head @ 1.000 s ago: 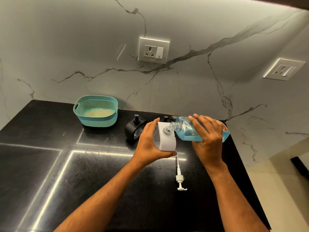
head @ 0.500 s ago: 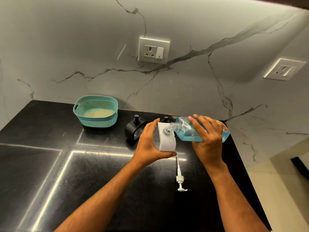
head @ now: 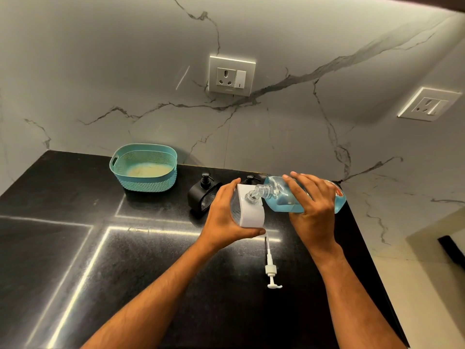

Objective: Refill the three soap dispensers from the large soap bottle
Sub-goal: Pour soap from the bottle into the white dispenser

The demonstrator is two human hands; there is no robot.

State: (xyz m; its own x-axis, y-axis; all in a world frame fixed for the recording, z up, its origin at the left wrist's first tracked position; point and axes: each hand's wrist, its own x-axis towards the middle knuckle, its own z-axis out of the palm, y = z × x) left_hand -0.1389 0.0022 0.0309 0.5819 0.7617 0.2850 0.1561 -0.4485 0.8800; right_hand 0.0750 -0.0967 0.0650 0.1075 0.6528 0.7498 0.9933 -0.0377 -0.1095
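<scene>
My left hand point(head: 224, 217) grips a white soap dispenser point(head: 251, 212) with its pump off, held above the black counter point(head: 151, 273). My right hand point(head: 312, 210) holds the large clear soap bottle point(head: 279, 197) of blue liquid tipped on its side, its open neck touching the dispenser's opening. The white pump point(head: 271, 270) lies on the counter below the hands. A black dispenser point(head: 201, 195) stands just left of my left hand. Another black pump top point(head: 251, 178) peeks out behind the white dispenser.
A teal perforated basket point(head: 144, 167) sits at the back left by the marble wall. The counter's right edge point(head: 372, 260) drops to a pale floor. Two wall sockets point(head: 232, 75) are set in the backsplash.
</scene>
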